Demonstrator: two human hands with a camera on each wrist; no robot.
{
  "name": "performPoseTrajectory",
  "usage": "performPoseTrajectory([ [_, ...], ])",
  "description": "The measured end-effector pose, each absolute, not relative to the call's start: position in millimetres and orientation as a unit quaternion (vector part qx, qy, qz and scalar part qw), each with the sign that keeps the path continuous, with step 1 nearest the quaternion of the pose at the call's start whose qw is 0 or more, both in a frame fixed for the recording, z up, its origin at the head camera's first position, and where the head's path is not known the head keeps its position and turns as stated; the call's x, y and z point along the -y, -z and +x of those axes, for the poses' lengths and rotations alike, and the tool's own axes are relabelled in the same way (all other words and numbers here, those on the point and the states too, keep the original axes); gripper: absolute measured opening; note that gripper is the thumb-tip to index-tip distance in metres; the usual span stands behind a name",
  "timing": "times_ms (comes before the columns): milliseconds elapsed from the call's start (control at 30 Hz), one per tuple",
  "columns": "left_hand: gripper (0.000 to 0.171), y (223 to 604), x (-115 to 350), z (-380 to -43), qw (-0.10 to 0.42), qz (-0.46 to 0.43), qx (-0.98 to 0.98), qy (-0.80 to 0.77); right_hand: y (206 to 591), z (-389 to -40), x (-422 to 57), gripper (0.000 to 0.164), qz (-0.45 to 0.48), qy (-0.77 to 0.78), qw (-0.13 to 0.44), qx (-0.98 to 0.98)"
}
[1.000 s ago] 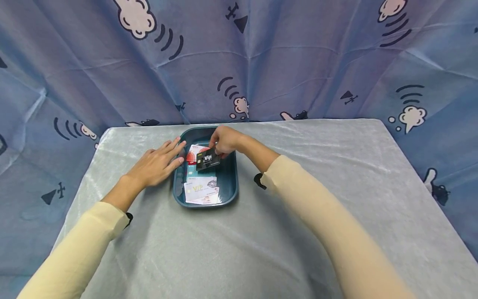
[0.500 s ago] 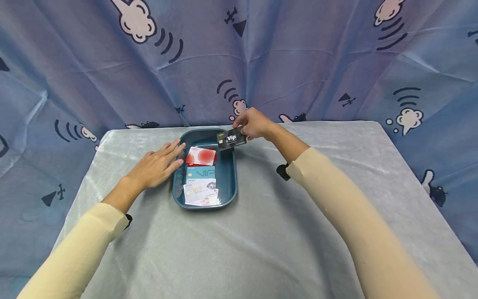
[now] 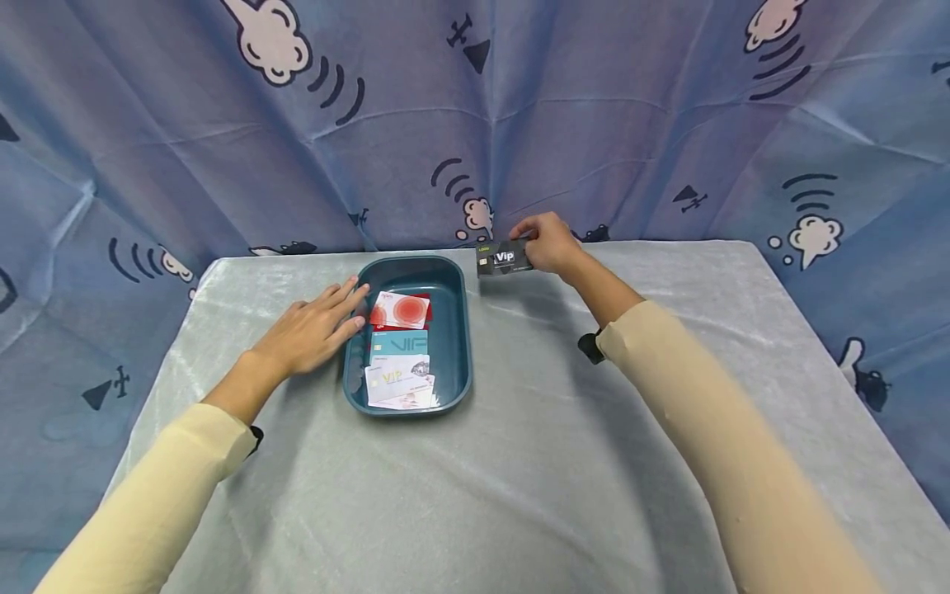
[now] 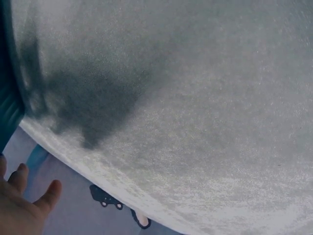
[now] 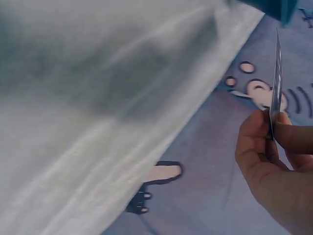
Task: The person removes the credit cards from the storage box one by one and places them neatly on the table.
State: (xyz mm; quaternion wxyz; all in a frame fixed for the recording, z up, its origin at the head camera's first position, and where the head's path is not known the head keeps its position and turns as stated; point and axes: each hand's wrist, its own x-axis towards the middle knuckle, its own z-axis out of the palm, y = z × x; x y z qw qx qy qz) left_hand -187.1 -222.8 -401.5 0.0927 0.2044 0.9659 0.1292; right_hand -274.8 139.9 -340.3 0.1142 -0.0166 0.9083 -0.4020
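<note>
My right hand [image 3: 552, 243] pinches a black VIP card [image 3: 505, 257] by its right end, above the table just right of the blue tray [image 3: 466, 363]. In the right wrist view that card [image 5: 278, 73] appears edge-on between thumb and fingers. My left hand [image 3: 310, 328] rests with straight fingers at the tray's left rim. Inside the tray lie several overlapping cards: a white card with red circles [image 3: 410, 310] on a red one at the top, a teal VIP card [image 3: 399, 342] in the middle, and a white VIP card [image 3: 397, 378] over another pale card at the bottom.
A table under a shiny grey cloth [image 3: 594, 462] carries the tray near its back edge. Behind it hangs a blue-purple patterned curtain [image 3: 609, 124]. In the left wrist view the tray's side [image 4: 9, 98] shows at the left border.
The right hand has lifted the black VIP card out of the tray and carried it right, past the rim. The left hand has stayed in place, and so have the other cards.
</note>
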Motion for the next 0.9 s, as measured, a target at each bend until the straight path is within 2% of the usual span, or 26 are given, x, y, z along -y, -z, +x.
performPoseTrajectory([
  [167,0.061,402.4,223.3,-187.1,0.095,0.203,-0.966,-0.129,361.1,-273.7,-152.1,0.044,-0.011,0.373,0.102,-0.922],
  [400,0.061,402.5,223.3,-187.8,0.097,0.200,-0.966,-0.129,384.7,-271.8,-166.9,0.046,0.012,0.364,0.125,-0.923],
  [900,0.061,401.7,221.7,-187.7,0.100,0.200,-0.967,-0.125,405.9,-277.5,-179.0,0.045,-0.009,0.337,0.124,-0.933],
])
